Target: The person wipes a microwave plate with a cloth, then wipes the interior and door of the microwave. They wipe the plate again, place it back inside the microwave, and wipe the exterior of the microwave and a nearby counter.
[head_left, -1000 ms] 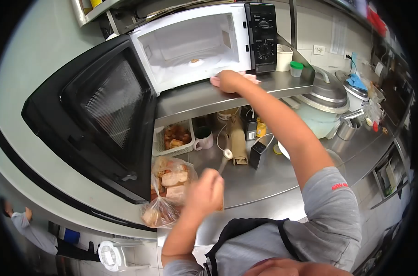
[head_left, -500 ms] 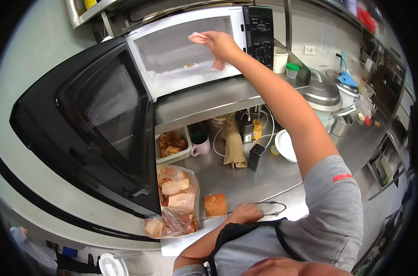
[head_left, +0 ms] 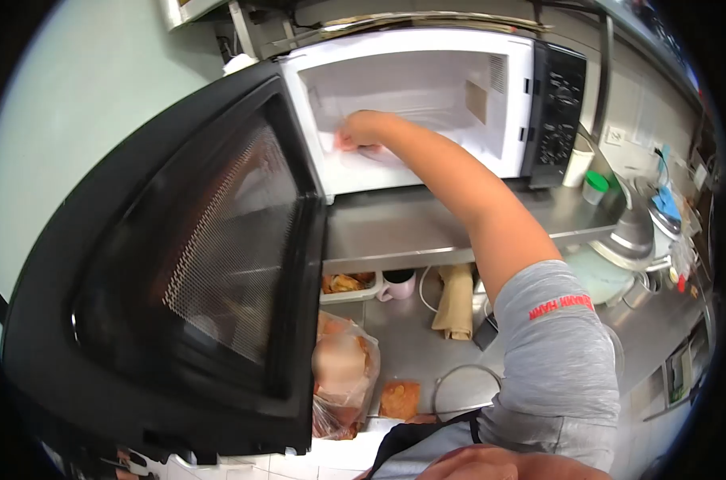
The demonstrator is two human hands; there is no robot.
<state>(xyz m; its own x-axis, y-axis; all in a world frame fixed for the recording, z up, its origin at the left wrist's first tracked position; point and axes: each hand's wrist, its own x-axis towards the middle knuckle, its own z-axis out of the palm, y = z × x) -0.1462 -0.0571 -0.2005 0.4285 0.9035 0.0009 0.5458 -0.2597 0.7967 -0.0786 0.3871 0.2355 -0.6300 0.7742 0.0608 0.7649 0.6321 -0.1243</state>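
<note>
The right hand (head_left: 361, 128) reaches deep into the open white microwave oven (head_left: 427, 104) — clenched on a pale pink cloth (head_left: 337, 142), pressed to the cavity's left floor. The left hand is out of view — its state cannot be told.

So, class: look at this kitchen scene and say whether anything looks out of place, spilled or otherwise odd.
Little stands out. The white microwave oven has its black door swung wide while the right hand presses a pink cloth inside. A clear plastic bag of food slumps on the steel counter.

open microwave door (head_left: 195, 272) blocking left, cavity (head_left: 427, 88) open
</note>
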